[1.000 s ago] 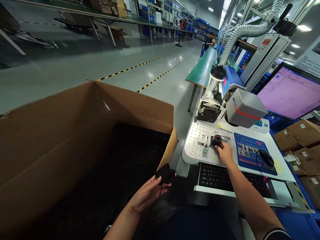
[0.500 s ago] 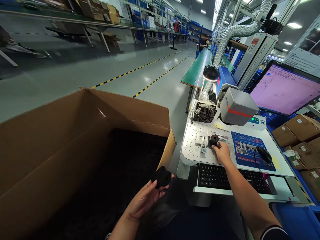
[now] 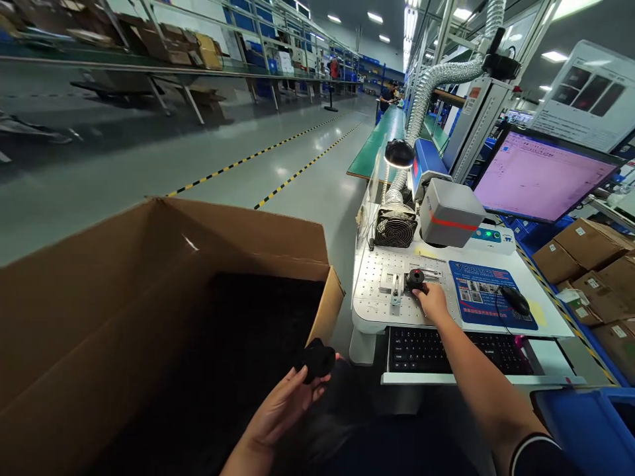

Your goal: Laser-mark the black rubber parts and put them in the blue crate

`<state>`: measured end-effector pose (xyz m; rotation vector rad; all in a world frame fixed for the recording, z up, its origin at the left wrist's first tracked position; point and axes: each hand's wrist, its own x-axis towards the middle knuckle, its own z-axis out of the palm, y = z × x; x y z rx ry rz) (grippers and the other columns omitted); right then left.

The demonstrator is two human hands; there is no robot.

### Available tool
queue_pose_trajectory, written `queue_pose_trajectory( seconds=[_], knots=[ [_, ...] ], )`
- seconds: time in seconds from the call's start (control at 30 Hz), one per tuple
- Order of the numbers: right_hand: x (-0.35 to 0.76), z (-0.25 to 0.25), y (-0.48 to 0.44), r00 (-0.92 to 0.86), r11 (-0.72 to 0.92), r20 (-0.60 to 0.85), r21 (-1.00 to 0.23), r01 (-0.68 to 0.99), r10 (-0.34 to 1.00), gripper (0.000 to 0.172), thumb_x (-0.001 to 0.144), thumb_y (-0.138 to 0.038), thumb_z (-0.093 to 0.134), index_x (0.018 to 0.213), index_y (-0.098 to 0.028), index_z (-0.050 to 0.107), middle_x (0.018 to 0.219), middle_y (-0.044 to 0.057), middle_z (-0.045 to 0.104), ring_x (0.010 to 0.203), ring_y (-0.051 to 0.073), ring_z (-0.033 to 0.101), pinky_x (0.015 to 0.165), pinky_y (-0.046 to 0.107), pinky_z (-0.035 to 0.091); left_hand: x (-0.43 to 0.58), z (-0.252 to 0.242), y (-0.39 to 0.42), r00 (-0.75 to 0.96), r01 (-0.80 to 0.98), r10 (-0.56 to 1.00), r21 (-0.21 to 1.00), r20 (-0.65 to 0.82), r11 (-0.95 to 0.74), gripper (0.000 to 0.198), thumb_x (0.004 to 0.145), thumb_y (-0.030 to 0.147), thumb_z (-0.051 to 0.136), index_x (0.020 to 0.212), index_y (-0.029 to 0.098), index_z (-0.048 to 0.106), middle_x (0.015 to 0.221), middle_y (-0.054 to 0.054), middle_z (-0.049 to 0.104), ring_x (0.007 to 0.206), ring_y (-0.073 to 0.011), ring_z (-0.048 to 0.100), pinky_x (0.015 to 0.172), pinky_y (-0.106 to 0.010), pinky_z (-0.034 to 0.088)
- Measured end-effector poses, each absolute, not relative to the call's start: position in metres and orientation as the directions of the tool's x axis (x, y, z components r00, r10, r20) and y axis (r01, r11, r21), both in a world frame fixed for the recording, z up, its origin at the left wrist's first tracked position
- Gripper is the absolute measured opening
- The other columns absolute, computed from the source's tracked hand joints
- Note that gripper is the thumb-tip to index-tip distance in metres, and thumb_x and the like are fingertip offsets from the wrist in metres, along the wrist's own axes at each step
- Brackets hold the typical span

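Between the fingers and thumb of my left hand (image 3: 285, 406) is a black part (image 3: 317, 361) with a lobed outline, held by the corner of a large cardboard box (image 3: 278, 228). Dark contents fill the box, too dark to make out singly. My right hand (image 3: 432, 304) reaches over the white machine table and grips a round black knob-like part (image 3: 415, 279) with a small red mark on top. That part sits at a metal fixture (image 3: 395, 291) on the perforated plate (image 3: 370, 301). The undersides of both parts are hidden.
A grey laser-type head (image 3: 452, 211) hangs above the plate, beside a fan (image 3: 395, 231). Right of my hand lie a blue mat (image 3: 476, 311) and a mouse (image 3: 514, 301). A keyboard (image 3: 411, 354) rests on the tray below. A monitor (image 3: 546, 172) and cartons (image 3: 590, 244) stand at right.
The camera view has shifted slightly, so the scene sits lower and further left. Both hands keep their grips; the part in my left hand looks slightly turned.
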<state>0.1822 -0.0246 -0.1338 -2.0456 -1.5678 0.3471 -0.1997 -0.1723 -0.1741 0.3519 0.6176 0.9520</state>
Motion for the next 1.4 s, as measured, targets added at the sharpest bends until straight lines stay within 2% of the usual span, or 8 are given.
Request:
queue_pose_trajectory(
  seconds=[0.07, 0.2, 0.37, 0.53, 0.77, 1.0, 1.17, 1.4],
  knots=[
    [0.184, -0.130, -0.026, 0.292, -0.170, 0.122, -0.582, 0.796, 0.949, 0.030, 0.079, -0.043, 0.067, 0.093, -0.018, 0.075, 0.095, 0.010, 0.069, 0.089, 0.025, 0.063, 0.080, 0.034, 0.049, -0.200, -0.176, -0.172, 0.440, -0.636, 0.835, 0.542, -0.330, 0.549, 0.033, 0.097, 0.032, 0.062, 0.126, 0.020, 0.070, 0.140, -0.014, 0.062, 0.104, -0.0228, 0.067, 0.086, -0.032, 0.055],
    [0.195, -0.124, -0.052, 0.283, -0.104, 0.181, -0.643, 0.759, 0.942, 0.044, 0.082, -0.046, 0.064, 0.113, -0.015, 0.070, 0.115, 0.014, 0.069, 0.092, 0.024, 0.066, 0.086, 0.037, 0.052, -0.197, -0.176, -0.172, 0.437, -0.632, 0.837, 0.550, -0.330, 0.546, 0.031, 0.097, 0.032, 0.063, 0.124, 0.019, 0.071, 0.139, -0.013, 0.063, 0.105, -0.0228, 0.067, 0.085, -0.031, 0.055],
    [0.211, -0.130, -0.135, 0.240, 0.106, 0.371, -0.708, 0.698, 0.897, 0.035, 0.093, -0.040, 0.052, 0.114, -0.017, 0.067, 0.111, 0.013, 0.072, 0.099, 0.025, 0.068, 0.095, 0.043, 0.053, -0.193, -0.175, -0.170, 0.410, -0.619, 0.838, 0.566, -0.359, 0.545, 0.034, 0.092, 0.034, 0.070, 0.122, 0.017, 0.071, 0.137, -0.015, 0.064, 0.103, -0.0238, 0.067, 0.086, -0.033, 0.055],
    [0.213, -0.149, -0.215, 0.231, 0.104, 0.310, -0.773, 0.626, 0.922, 0.029, 0.098, -0.034, 0.049, 0.119, -0.020, 0.064, 0.109, 0.010, 0.073, 0.091, 0.022, 0.072, 0.090, 0.042, 0.057, -0.191, -0.180, -0.169, 0.396, -0.606, 0.834, 0.574, -0.383, 0.551, 0.039, 0.092, 0.034, 0.070, 0.126, 0.016, 0.068, 0.140, -0.016, 0.061, 0.102, -0.0235, 0.066, 0.085, -0.033, 0.055],
    [0.209, -0.177, -0.245, 0.115, 0.138, 0.321, -0.666, 0.734, 0.940, 0.030, 0.100, -0.024, 0.043, 0.122, -0.023, 0.063, 0.111, 0.008, 0.074, 0.106, 0.023, 0.068, 0.096, 0.046, 0.056, -0.189, -0.185, -0.168, 0.370, -0.589, 0.834, 0.591, -0.409, 0.551, 0.042, 0.092, 0.034, 0.068, 0.129, 0.016, 0.066, 0.139, -0.018, 0.061, 0.102, -0.0245, 0.065, 0.082, -0.034, 0.055],
    [0.210, -0.191, -0.241, 0.092, 0.143, 0.324, -0.633, 0.761, 0.942, 0.033, 0.100, -0.021, 0.042, 0.125, -0.024, 0.062, 0.114, 0.009, 0.073, 0.107, 0.023, 0.068, 0.095, 0.046, 0.058, -0.188, -0.183, -0.168, 0.356, -0.573, 0.836, 0.609, -0.418, 0.548, 0.043, 0.090, 0.034, 0.070, 0.128, 0.015, 0.067, 0.137, -0.018, 0.063, 0.101, -0.0248, 0.065, 0.084, -0.035, 0.055],
    [0.215, -0.180, -0.231, 0.117, 0.167, 0.398, -0.609, 0.775, 0.910, 0.027, 0.099, -0.025, 0.050, 0.123, -0.024, 0.063, 0.112, 0.009, 0.073, 0.104, 0.023, 0.068, 0.094, 0.045, 0.057, -0.188, -0.181, -0.167, 0.380, -0.570, 0.831, 0.605, -0.406, 0.556, 0.039, 0.091, 0.034, 0.069, 0.125, 0.016, 0.070, 0.139, -0.018, 0.061, 0.099, -0.0244, 0.065, 0.082, -0.035, 0.055],
    [0.218, -0.141, -0.174, 0.154, 0.166, 0.440, -0.605, 0.779, 0.884, 0.024, 0.097, -0.030, 0.050, 0.112, -0.023, 0.067, 0.107, 0.008, 0.075, 0.102, 0.024, 0.069, 0.095, 0.044, 0.053, -0.192, -0.183, -0.166, 0.414, -0.602, 0.820, 0.557, -0.395, 0.572, 0.035, 0.094, 0.034, 0.065, 0.126, 0.019, 0.070, 0.139, -0.016, 0.062, 0.099, -0.0232, 0.066, 0.082, -0.034, 0.056]
  ],
)
